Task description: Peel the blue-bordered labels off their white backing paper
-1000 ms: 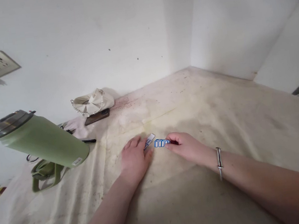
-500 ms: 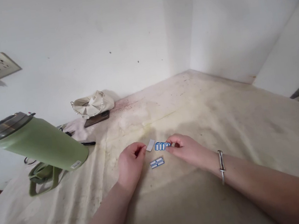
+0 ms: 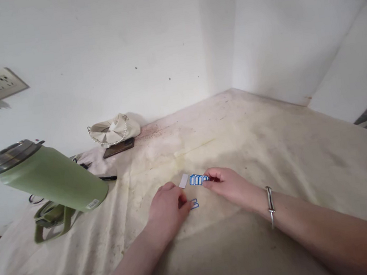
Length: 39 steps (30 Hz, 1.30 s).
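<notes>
My right hand (image 3: 221,179) pinches the right end of several overlapping blue-bordered label stickers (image 3: 196,180) between thumb and fingers. Just left of them lies a plain whitish slip (image 3: 184,181), seemingly a label sheet turned face down; nothing grips it. Closer to me, a small sheet of blue-bordered labels (image 3: 195,204) lies on the cloth. My left hand (image 3: 168,205) is closed at that sheet, thumb and curled fingers over its left part, which is hidden.
A green tumbler (image 3: 53,177) with a steel rim stands at the left, beside a green handled lid (image 3: 50,220). Behind are a black pen (image 3: 109,178), a phone (image 3: 119,147) and a cream pouch (image 3: 116,129) against the wall. A wrinkled cloth (image 3: 255,146) covers the table.
My left hand has let go of the plain slip and come down and right onto the nearer label sheet. My right hand keeps its hold, almost unmoved.
</notes>
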Tool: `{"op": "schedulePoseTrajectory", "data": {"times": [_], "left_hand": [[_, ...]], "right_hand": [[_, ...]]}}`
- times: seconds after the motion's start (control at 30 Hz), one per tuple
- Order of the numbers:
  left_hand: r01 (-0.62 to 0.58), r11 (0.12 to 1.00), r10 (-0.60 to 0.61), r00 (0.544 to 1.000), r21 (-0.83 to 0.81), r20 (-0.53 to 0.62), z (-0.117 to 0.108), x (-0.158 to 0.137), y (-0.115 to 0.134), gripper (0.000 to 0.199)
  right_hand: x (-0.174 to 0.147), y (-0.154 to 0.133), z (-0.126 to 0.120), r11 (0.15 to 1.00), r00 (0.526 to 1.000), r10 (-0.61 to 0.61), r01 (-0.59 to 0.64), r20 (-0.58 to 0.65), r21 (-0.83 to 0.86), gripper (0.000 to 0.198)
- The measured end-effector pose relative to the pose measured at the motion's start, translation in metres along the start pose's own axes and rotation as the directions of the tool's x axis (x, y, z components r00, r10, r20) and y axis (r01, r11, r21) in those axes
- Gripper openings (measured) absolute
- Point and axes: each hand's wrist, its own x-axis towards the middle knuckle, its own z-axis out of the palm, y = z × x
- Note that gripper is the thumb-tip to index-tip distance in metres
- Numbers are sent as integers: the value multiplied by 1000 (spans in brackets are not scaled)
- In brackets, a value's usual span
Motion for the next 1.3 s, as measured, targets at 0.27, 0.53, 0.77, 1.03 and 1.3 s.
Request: {"op": "schedulePoseTrajectory", "data": {"times": [0.27,0.53,0.77,1.03,1.3], "left_hand": [[-21,1000,21,998,-1,-63,-3,1,3,17],[-113,986,88,976,-120,-200,-13,-11,14,17],[-409,910,411,867,70,-282,-1,-14,8,9],[-428,900,393,878,-81,-271,1,-6,-1,12],[-324,939,295,932,-116,-213,6,-6,1,17]], "right_hand": [[1,4,1,1000,1000,-12,12,17,-1,16],[3,14,4,997,988,-44,35,149,66,8],[-6,8,5,989,955,-129,143,268,-32,5],[-8,9,9,994,934,-112,108,340,33,8],[-7,-3,5,972,967,2,-62,256,228,8]]}}
